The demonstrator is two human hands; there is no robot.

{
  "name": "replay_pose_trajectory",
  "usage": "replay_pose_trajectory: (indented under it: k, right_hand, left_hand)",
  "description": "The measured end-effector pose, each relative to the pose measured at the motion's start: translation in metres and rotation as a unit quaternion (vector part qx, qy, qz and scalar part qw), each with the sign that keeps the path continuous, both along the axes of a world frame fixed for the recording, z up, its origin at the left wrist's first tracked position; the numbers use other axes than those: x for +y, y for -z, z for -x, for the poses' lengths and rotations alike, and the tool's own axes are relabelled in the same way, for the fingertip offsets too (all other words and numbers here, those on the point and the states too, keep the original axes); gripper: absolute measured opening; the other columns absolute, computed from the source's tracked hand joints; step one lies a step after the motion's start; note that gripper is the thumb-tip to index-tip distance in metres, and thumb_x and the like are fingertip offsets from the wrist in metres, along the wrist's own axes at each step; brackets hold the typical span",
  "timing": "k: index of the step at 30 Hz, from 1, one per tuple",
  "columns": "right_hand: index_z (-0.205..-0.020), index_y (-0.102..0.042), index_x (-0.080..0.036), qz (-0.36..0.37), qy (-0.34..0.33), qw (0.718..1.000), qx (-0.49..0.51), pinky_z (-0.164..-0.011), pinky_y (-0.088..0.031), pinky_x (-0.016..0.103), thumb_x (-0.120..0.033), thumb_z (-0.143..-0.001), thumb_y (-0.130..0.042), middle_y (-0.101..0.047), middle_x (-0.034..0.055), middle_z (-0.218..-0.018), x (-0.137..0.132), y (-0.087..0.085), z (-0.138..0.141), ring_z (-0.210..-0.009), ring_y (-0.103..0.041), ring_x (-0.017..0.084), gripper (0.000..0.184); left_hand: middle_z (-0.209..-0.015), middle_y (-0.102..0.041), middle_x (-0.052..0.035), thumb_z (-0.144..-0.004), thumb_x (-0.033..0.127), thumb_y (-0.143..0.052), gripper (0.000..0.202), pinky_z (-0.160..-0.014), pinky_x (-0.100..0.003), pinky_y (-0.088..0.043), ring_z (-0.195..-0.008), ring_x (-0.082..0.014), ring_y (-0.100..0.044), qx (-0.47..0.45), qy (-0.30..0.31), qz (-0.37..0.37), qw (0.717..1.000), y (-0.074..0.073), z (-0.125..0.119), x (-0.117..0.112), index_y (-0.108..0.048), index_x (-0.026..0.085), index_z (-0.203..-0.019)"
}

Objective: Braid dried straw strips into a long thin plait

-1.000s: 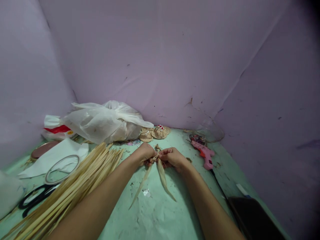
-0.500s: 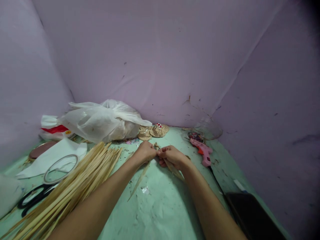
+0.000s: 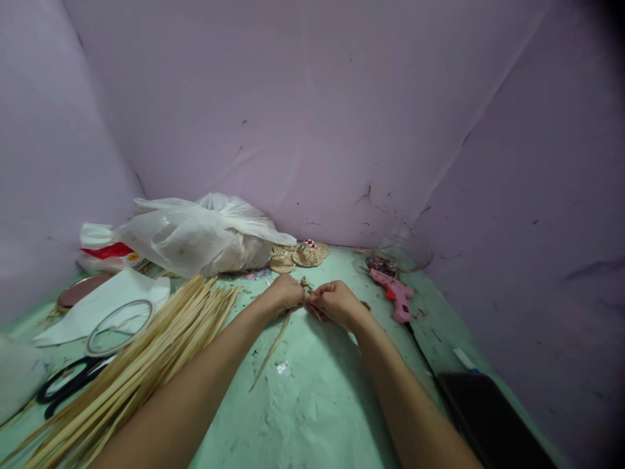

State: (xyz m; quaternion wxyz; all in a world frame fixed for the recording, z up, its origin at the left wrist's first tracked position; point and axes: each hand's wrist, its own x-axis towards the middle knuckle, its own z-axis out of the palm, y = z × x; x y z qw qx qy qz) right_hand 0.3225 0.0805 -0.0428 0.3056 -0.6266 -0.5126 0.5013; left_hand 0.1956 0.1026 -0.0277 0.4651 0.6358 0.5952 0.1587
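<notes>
Close together at the middle of the table, my left hand [image 3: 285, 294] and my right hand [image 3: 334, 300] are both closed on dried leaf strips. One pale strip [image 3: 271, 350] trails down from beneath my left hand toward me. A small tuft of braided strips [image 3: 305, 284] pokes out between the two hands; most of it is hidden by the fingers. My right thumb and fingers pinch right beside my left fist. Past the hands lie small woven straw hats [image 3: 311, 254], one with a red and white trim.
A bundle of dried strips [image 3: 161, 365] covers the left, beside black scissors [image 3: 73, 384], a ring [image 3: 120, 327] and white cloth [image 3: 117, 303]. Behind sits a tied plastic bag [image 3: 205, 238]. On the right are a pink glue gun [image 3: 398, 296], its cord, and a dark flat object [image 3: 493, 417].
The strip that hung below my right wrist no longer shows there. My right fingers have shifted slightly against my left hand; the trailing strip on the left has moved a little.
</notes>
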Motion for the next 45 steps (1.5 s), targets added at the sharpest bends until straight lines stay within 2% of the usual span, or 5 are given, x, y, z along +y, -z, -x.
replay_pose_trajectory:
  k: [11,18,30,39,45]
  right_hand:
    - [-0.047,-0.057,-0.012,-0.048,0.014,0.989,-0.136,-0.034,-0.017,0.020,-0.021,-0.060,-0.052,-0.032,-0.0063,-0.030,0.006,0.003,0.002,-0.031,-0.024,0.004,0.017]
    - [-0.049,-0.059,-0.012,-0.003,0.039,0.997,-0.066,-0.034,-0.018,0.021,-0.021,-0.058,-0.054,-0.037,-0.0052,-0.031,0.003,-0.001,0.005,-0.031,-0.025,0.004,0.013]
    - [-0.041,-0.044,-0.016,0.021,0.104,0.994,-0.030,-0.032,-0.013,0.021,-0.021,-0.055,-0.057,-0.026,-0.0078,-0.027,0.000,-0.007,0.008,-0.030,-0.019,0.004,0.020]
    - [-0.042,-0.043,-0.017,0.039,0.088,0.995,-0.001,-0.032,-0.011,0.021,-0.025,-0.059,-0.058,-0.025,-0.0083,-0.029,0.003,-0.004,0.004,-0.030,-0.017,0.003,0.024]
    - [-0.052,-0.045,-0.015,0.125,0.077,0.979,0.143,-0.029,-0.006,0.018,-0.020,-0.067,-0.051,-0.028,-0.0086,-0.035,0.010,-0.009,-0.006,-0.028,-0.015,0.002,0.018]
  left_hand:
    - [-0.035,-0.032,0.0063,-0.053,0.011,-0.049,0.008,-0.034,-0.020,-0.017,-0.031,-0.0057,-0.026,0.012,-0.007,-0.014,1.000,-0.002,-0.001,-0.001,-0.056,0.012,-0.056]
    - [-0.036,-0.043,0.0030,-0.054,0.017,-0.055,0.006,-0.033,-0.020,-0.021,-0.030,-0.0053,-0.028,0.061,0.121,-0.008,0.991,-0.006,0.020,0.010,-0.058,0.012,-0.051]
    - [-0.048,-0.055,0.0009,-0.057,0.027,-0.060,0.015,-0.031,-0.019,-0.020,-0.030,-0.0041,-0.027,-0.022,0.134,0.098,0.986,-0.036,0.056,0.000,-0.059,0.013,-0.061]
    - [-0.063,-0.060,-0.0014,-0.064,0.015,-0.054,0.020,-0.036,-0.016,-0.028,-0.034,-0.0015,-0.034,-0.153,-0.141,-0.107,0.972,-0.050,0.069,0.016,-0.056,0.011,-0.084]
    - [-0.040,-0.047,0.0031,-0.054,0.016,-0.056,0.005,-0.035,-0.018,-0.026,-0.033,-0.0058,-0.035,0.011,0.096,0.016,0.995,-0.035,0.066,0.007,-0.057,0.013,-0.057]
